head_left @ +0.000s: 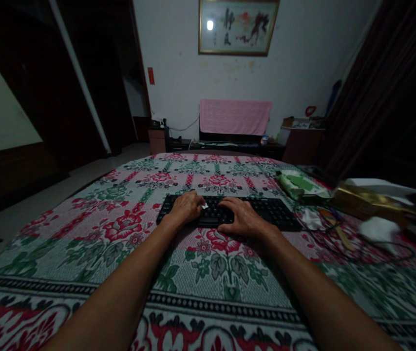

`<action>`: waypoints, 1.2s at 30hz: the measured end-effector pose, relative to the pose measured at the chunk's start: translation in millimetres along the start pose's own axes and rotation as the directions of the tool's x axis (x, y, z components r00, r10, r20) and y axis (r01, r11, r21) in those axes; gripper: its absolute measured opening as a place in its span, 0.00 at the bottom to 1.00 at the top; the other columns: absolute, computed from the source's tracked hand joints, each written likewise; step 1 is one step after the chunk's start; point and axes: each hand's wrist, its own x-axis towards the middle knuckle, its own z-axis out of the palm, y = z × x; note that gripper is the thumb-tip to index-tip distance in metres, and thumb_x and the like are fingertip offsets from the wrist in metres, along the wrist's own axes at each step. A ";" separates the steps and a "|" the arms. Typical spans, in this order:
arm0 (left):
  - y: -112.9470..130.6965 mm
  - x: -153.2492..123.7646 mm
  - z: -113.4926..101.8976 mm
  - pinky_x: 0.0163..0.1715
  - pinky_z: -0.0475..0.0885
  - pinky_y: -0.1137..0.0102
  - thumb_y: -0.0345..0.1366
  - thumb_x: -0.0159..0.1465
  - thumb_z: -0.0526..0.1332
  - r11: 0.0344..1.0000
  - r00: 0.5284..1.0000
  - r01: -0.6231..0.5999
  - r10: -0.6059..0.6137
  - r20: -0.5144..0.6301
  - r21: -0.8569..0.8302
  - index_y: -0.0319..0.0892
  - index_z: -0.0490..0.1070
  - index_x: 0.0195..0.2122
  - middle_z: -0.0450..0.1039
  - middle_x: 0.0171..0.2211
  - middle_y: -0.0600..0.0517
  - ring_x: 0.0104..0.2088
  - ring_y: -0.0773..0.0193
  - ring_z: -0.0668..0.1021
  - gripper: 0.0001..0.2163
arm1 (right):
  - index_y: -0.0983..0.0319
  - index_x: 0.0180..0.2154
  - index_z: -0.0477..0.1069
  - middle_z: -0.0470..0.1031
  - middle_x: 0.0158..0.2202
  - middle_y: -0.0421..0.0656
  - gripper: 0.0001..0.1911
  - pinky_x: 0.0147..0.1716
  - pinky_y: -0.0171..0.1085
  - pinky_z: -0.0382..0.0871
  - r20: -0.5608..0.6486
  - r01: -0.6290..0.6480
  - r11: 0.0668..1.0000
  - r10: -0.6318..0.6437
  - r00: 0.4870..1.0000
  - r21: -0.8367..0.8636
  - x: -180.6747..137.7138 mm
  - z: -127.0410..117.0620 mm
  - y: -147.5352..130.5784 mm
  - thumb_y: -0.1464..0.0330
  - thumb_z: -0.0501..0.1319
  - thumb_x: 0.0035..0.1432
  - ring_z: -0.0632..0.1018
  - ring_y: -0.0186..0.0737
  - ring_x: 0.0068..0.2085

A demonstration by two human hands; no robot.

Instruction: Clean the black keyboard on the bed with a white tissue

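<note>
A black keyboard (266, 210) lies on a bed covered by a red, green and white flowered cloth (127, 229). My left hand (186, 207) rests on the keyboard's left part, fingers curled and pinched on a small white scrap (204, 206). My right hand (240, 215) lies flat on the keys near the middle, fingers stretched out.
To the right on the bed lie a green and white packet (297, 184), a gold box (368, 201), white tissue (378, 228) and a dark cable (343, 246). A pink cloth (234, 116) covers a low cabinet at the far wall. Floor runs along the left.
</note>
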 end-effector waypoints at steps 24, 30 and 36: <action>8.0 -3.3 -4.5 0.44 0.69 0.68 0.33 0.59 0.53 0.994 0.994 -0.106 0.106 0.004 -0.017 0.47 0.77 0.41 0.73 0.38 0.48 0.41 0.59 0.75 0.14 | 0.61 0.54 0.65 0.63 0.58 0.52 0.37 0.55 0.51 0.56 -0.031 0.054 0.999 -0.054 0.998 0.008 4.2 3.5 -14.0 0.52 0.66 0.43 0.64 0.52 0.59; -0.8 -2.2 -9.9 0.42 0.69 0.67 0.32 0.57 0.53 0.998 0.997 -0.064 0.064 0.036 -0.014 0.47 0.77 0.40 0.74 0.39 0.48 0.41 0.58 0.76 0.15 | 0.63 0.54 0.65 0.62 0.59 0.53 0.39 0.57 0.50 0.55 -0.011 0.042 0.999 -0.042 0.999 -0.001 4.4 4.0 -13.5 0.51 0.65 0.44 0.63 0.51 0.59; 6.1 -2.3 -6.6 0.43 0.69 0.69 0.33 0.59 0.54 0.997 0.998 -0.058 0.058 0.006 -0.041 0.46 0.77 0.42 0.74 0.39 0.48 0.40 0.60 0.75 0.15 | 0.63 0.54 0.66 0.62 0.59 0.52 0.39 0.58 0.50 0.55 -0.030 0.040 0.999 -0.041 0.999 -0.020 5.0 7.7 -11.2 0.50 0.65 0.44 0.62 0.51 0.60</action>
